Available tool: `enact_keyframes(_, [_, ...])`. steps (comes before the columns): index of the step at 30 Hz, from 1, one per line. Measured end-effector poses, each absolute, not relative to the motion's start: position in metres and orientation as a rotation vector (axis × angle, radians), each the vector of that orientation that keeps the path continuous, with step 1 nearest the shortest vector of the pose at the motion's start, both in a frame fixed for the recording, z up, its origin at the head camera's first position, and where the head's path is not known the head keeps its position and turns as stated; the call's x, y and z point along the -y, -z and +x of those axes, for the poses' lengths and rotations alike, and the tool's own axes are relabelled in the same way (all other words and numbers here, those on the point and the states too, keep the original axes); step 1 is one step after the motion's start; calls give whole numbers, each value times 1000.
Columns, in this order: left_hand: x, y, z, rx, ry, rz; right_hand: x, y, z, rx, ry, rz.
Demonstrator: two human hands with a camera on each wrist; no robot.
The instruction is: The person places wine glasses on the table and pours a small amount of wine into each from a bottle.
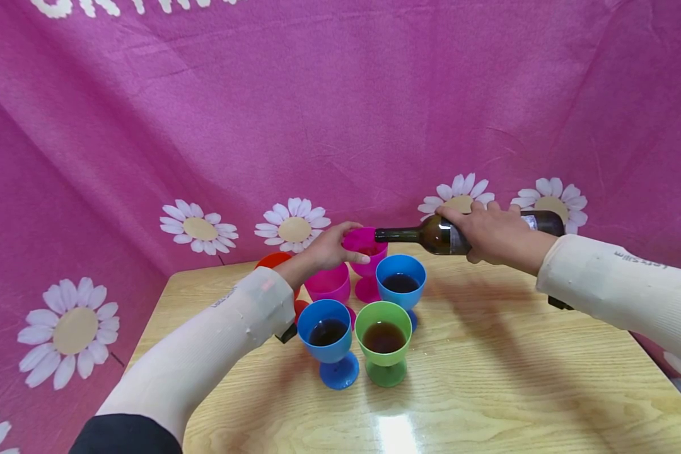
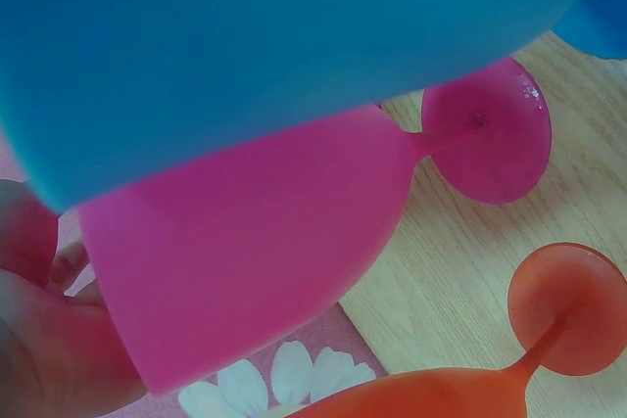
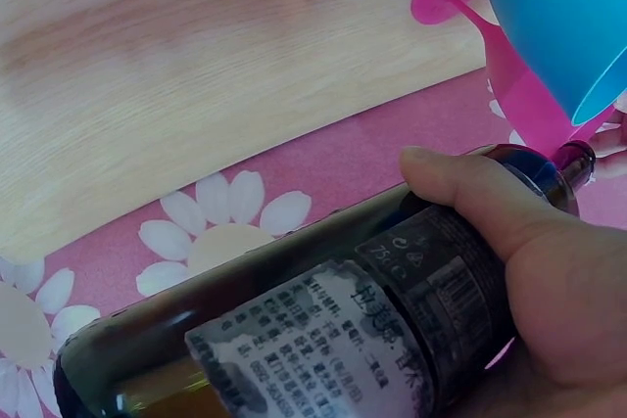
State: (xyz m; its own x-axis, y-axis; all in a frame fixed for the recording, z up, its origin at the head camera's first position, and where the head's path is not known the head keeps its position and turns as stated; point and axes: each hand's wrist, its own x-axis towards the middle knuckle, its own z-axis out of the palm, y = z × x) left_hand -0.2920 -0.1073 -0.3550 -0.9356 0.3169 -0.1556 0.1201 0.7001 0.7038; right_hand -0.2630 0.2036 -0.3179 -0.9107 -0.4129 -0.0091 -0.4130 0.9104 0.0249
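Note:
My right hand (image 1: 490, 232) grips a dark glass wine bottle (image 1: 439, 236) round its body, tilted almost level. The bottle's mouth lies over the rim of the far pink goblet (image 1: 369, 261). Thumb and fingers of my left hand (image 1: 335, 247) hold that goblet near its rim, from the left. In the right wrist view, a white printed label (image 3: 323, 349) shows on the bottle. A nearer pink goblet (image 2: 255, 252) fills the middle of the left wrist view and partly covers the left hand. Whether liquid is flowing, I cannot tell.
Two blue goblets (image 1: 325, 345) (image 1: 400, 296) and a green goblet (image 1: 383, 353) hold dark liquid. Behind my left forearm, a red goblet (image 1: 272, 259) is partly hidden. The wooden table (image 1: 488, 378) ends at a pink cloth backdrop (image 1: 369, 126) with daisies.

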Motion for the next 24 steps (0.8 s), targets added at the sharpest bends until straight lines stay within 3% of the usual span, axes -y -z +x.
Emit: enact_keyframes(24, [107,355,-294,-2641,-1065,338,-207,337,-260,-3048,153,-597])
